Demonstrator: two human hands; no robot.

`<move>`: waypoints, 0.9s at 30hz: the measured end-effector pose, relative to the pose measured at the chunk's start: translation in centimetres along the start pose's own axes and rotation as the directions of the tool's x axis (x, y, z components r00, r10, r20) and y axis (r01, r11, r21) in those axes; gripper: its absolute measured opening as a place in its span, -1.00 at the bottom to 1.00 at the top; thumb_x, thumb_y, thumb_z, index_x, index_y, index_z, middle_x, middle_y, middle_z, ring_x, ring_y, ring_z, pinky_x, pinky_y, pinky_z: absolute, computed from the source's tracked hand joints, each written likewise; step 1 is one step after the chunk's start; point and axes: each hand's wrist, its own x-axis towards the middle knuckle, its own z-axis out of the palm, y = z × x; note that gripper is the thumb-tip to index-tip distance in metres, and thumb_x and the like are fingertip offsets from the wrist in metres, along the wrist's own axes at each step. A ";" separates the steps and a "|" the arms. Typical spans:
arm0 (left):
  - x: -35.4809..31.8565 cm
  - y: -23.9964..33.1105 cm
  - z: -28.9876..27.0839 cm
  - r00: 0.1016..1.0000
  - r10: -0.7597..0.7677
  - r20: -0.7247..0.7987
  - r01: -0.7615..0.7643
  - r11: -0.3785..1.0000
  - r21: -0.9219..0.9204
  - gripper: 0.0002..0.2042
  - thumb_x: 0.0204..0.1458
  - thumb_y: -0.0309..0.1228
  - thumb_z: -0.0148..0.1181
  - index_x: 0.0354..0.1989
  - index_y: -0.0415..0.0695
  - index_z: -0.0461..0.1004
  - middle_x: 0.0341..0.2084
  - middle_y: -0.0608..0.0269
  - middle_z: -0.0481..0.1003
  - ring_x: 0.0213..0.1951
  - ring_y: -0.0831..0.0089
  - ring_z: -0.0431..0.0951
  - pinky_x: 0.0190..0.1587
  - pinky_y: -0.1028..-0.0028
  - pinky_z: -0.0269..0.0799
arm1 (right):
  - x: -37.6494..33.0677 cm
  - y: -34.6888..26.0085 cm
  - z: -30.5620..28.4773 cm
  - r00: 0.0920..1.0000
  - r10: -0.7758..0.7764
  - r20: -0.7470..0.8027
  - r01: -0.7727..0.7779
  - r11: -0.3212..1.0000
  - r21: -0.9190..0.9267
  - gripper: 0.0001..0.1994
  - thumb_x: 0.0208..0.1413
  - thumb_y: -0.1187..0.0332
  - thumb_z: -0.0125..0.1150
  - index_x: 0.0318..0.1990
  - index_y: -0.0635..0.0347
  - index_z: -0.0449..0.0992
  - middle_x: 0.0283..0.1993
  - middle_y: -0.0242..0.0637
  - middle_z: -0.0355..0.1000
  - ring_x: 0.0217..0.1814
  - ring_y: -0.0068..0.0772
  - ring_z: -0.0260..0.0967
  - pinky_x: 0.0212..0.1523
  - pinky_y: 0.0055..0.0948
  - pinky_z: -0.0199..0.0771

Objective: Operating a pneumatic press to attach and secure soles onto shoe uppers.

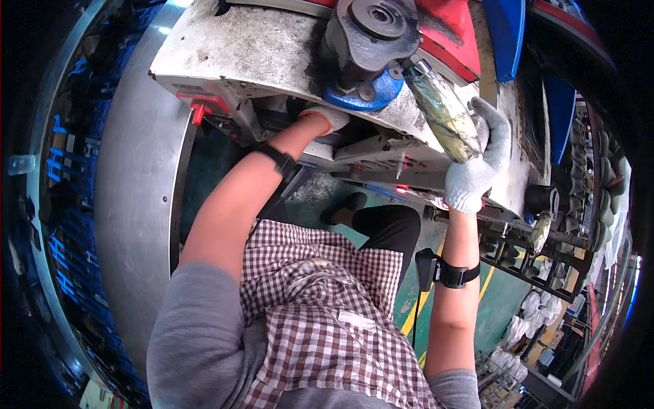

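My left hand [334,118], in a white knit glove with an orange cuff, reaches under the front edge of the white, stained machine top [272,51]. Its fingers are hidden there. My right hand [479,163], also in a white glove, is at the right beside a thick handle wrapped in clear and yellowish tape [444,112]. The lower end of this handle overlaps the palm. The fingers stretch up along its right side, apart from it, with a bent tip. Behind the handle stands a dark metal clamp-like head [371,34] on a blue base [364,95].
A red machine part [453,34] and blue panels [504,37] rise at the far right. A brushed metal surface [129,170] lies at the left, by a rack with blue hooks [58,225]. Shoe-last-like shapes fill a dark rack [599,184]. A second wrapped handle [539,234] hangs lower right.
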 end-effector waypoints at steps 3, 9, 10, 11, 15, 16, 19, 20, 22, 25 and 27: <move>-2.8 -0.8 -2.0 0.986 -0.140 0.087 0.142 0.990 -0.024 -0.54 0.29 -0.22 -0.14 0.22 -0.14 0.54 0.30 -0.07 0.45 0.28 -0.04 0.46 0.34 0.14 0.34 | 0.5 0.0 0.4 0.986 -0.148 -0.072 0.143 0.987 -0.068 -0.79 0.30 0.59 0.12 0.00 0.36 0.62 -0.03 -0.15 0.61 -0.01 -0.38 0.55 0.09 -0.41 0.52; -20.0 -0.2 -15.7 1.000 0.009 0.028 0.005 0.891 -0.453 -0.69 0.29 -0.41 0.07 0.09 -0.27 0.60 0.02 -0.02 0.64 0.11 0.14 0.61 0.23 0.28 0.45 | 0.7 -1.0 0.7 0.981 -0.180 -0.078 0.170 0.978 -0.117 -0.80 0.29 0.57 0.13 0.00 0.35 0.62 -0.03 -0.14 0.61 0.03 -0.33 0.54 0.12 -0.40 0.49; -22.5 -0.4 -17.5 1.000 -0.003 0.014 0.009 0.892 -0.451 -0.70 0.29 -0.40 0.09 0.09 -0.27 0.61 0.02 -0.01 0.64 0.11 0.15 0.61 0.24 0.29 0.45 | 0.8 -1.0 1.2 0.980 -0.185 -0.072 0.176 0.978 -0.115 -0.80 0.29 0.57 0.13 -0.01 0.34 0.62 -0.03 -0.13 0.61 0.04 -0.32 0.54 0.13 -0.39 0.49; -24.4 -0.1 -19.1 0.999 -0.037 0.000 0.033 0.904 -0.427 -0.70 0.29 -0.40 0.09 0.09 -0.27 0.61 0.02 -0.01 0.64 0.11 0.15 0.61 0.24 0.29 0.45 | 0.9 -0.7 1.1 0.968 -0.243 -0.067 0.231 0.962 -0.149 -0.81 0.28 0.56 0.16 -0.01 0.33 0.62 -0.03 -0.14 0.61 0.04 -0.29 0.54 0.13 -0.35 0.50; -31.9 -1.5 -23.7 0.949 -0.203 -0.241 0.125 0.945 -0.304 -0.69 0.28 -0.41 0.14 0.12 -0.24 0.60 0.04 0.03 0.64 0.11 0.24 0.61 0.25 0.30 0.46 | 0.8 2.3 -0.3 0.986 -0.149 -0.078 0.136 0.979 -0.150 -0.77 0.35 0.47 0.17 0.07 0.33 0.62 0.06 -0.14 0.61 0.13 -0.27 0.52 0.25 -0.32 0.42; -33.0 -2.6 -24.3 0.918 -0.276 -0.284 0.192 0.937 -0.291 -0.69 0.28 -0.41 0.15 0.14 -0.24 0.59 0.05 0.04 0.64 0.11 0.24 0.60 0.26 0.31 0.45 | 1.2 3.0 -1.4 0.996 -0.063 -0.063 0.054 0.990 -0.133 -0.76 0.37 0.46 0.15 0.09 0.34 0.61 0.08 -0.14 0.60 0.14 -0.28 0.51 0.27 -0.33 0.41; -39.2 -9.2 -24.8 0.584 -0.471 -0.661 0.375 0.879 -0.295 -0.62 0.19 -0.37 0.18 0.15 -0.21 0.59 0.11 -0.04 0.60 0.13 0.13 0.59 0.27 0.26 0.43 | 0.8 -1.4 -0.8 0.982 0.164 -0.095 -0.164 0.986 0.003 -0.71 0.44 0.41 0.10 0.17 0.39 0.55 0.10 -0.21 0.57 0.12 -0.40 0.47 0.24 -0.39 0.42; -42.0 -13.1 -24.6 0.384 -0.526 -0.759 0.391 0.837 -0.382 -0.61 0.14 -0.31 0.20 0.12 -0.18 0.62 0.11 -0.07 0.59 0.14 0.03 0.57 0.28 0.21 0.41 | 0.8 -1.3 -0.6 0.994 -0.051 -0.100 0.047 0.998 -0.032 -0.70 0.45 0.41 0.10 0.19 0.38 0.55 0.09 -0.23 0.56 0.10 -0.42 0.46 0.22 -0.38 0.43; -46.1 -16.2 -26.2 0.012 -0.641 -0.768 0.622 0.606 -0.496 -0.57 0.07 -0.27 0.28 0.09 -0.20 0.63 0.12 -0.02 0.61 0.13 0.05 0.60 0.27 0.24 0.42 | 0.6 -2.7 0.1 0.996 -0.015 -0.090 0.020 0.999 0.049 -0.69 0.47 0.40 0.04 0.21 0.37 0.54 0.12 -0.21 0.54 0.13 -0.40 0.46 0.23 -0.36 0.43; -51.1 -23.1 -26.7 -0.378 -0.791 -0.481 0.006 0.517 -0.856 -0.39 0.07 -0.13 0.37 0.29 -0.14 0.47 0.15 0.07 0.57 0.08 0.02 0.61 0.24 0.14 0.43 | 0.8 -3.3 0.7 0.995 0.083 -0.061 -0.063 0.959 0.278 -0.66 0.48 0.37 -0.02 0.23 0.37 0.53 0.15 -0.19 0.53 0.16 -0.36 0.45 0.25 -0.32 0.43; -52.2 -26.7 -28.0 -0.255 -0.967 -0.025 -0.422 0.135 -0.896 -0.23 0.14 0.10 0.31 0.45 -0.02 0.28 0.42 0.10 0.26 0.30 0.02 0.33 0.25 -0.12 0.36 | 0.8 -2.6 0.9 0.994 0.056 -0.093 -0.031 0.967 0.253 -0.64 0.49 0.32 -0.05 0.24 0.34 0.53 0.16 -0.21 0.51 0.19 -0.35 0.44 0.26 -0.34 0.43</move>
